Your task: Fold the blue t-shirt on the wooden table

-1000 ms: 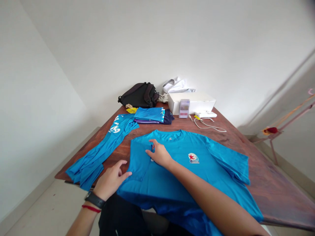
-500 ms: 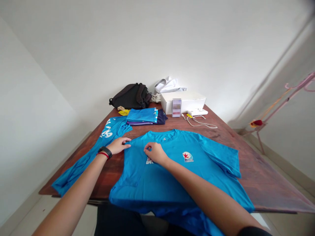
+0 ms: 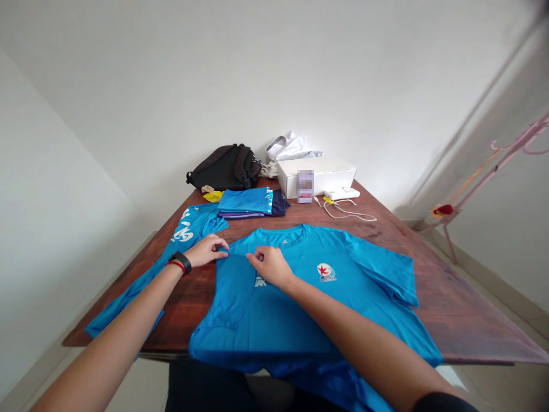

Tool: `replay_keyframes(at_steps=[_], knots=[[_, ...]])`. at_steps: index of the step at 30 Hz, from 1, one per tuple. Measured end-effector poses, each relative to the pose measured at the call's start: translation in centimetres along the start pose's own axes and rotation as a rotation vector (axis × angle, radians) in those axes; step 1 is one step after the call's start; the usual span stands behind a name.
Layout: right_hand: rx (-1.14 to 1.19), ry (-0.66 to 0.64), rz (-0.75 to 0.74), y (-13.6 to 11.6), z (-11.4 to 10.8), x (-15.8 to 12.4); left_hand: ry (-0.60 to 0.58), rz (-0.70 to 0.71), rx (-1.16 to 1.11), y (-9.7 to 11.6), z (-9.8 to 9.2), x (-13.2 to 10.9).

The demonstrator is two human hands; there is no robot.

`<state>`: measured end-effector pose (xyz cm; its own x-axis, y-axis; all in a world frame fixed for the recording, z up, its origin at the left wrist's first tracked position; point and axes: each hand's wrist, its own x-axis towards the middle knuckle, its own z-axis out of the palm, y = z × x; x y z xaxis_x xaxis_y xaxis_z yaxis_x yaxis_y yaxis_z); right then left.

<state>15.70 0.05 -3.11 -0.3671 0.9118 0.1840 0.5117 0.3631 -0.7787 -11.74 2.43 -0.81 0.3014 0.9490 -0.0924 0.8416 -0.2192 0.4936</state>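
Observation:
A blue T-shirt lies flat on the wooden table, with a red-star logo on its chest and its left side folded inward over itself. My right hand pinches the fabric near that fold's upper edge. My left hand rests with curled fingers at the shirt's upper left edge, holding nothing I can see. A second blue shirt with white print lies folded lengthwise to the left, under my left forearm.
Behind the shirts are a stack of folded clothes, a black backpack, a white box with a blurred package, and a white cable. A pink rack stands right of the table.
My left hand has moved from the shirt's lower left up to its upper left edge. My right hand stays at the fold, and the view has shifted slightly.

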Motion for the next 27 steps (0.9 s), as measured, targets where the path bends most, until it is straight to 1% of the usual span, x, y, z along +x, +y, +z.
replay_keyframes(at_steps=[3,7,9,11,14,17,22,27], knots=[[-0.053,-0.016,0.008,-0.1,-0.2,-0.1,0.056,0.098,0.056,0.6,0.3,0.1],[-0.132,-0.03,0.015,-0.4,-0.4,-0.1,0.111,0.239,0.103,1.9,1.3,0.4],[-0.152,-0.03,0.02,-0.4,-0.5,-0.1,0.11,0.292,0.098,2.7,1.7,0.5],[-0.169,-0.033,0.027,-0.4,-0.6,0.0,0.078,0.321,0.081,3.4,1.9,0.6],[-0.192,-0.041,0.037,-0.3,-0.6,0.0,0.024,0.331,0.063,4.1,1.9,0.8],[-0.212,-0.047,0.045,-0.2,-0.6,0.1,-0.006,0.315,0.095,4.2,1.7,1.2],[-0.239,-0.058,0.06,-0.1,-0.6,0.1,-0.031,0.251,0.191,4.0,1.2,2.1],[-0.25,-0.073,0.063,0.2,-0.5,0.1,-0.066,0.173,0.212,3.5,0.6,2.4]])
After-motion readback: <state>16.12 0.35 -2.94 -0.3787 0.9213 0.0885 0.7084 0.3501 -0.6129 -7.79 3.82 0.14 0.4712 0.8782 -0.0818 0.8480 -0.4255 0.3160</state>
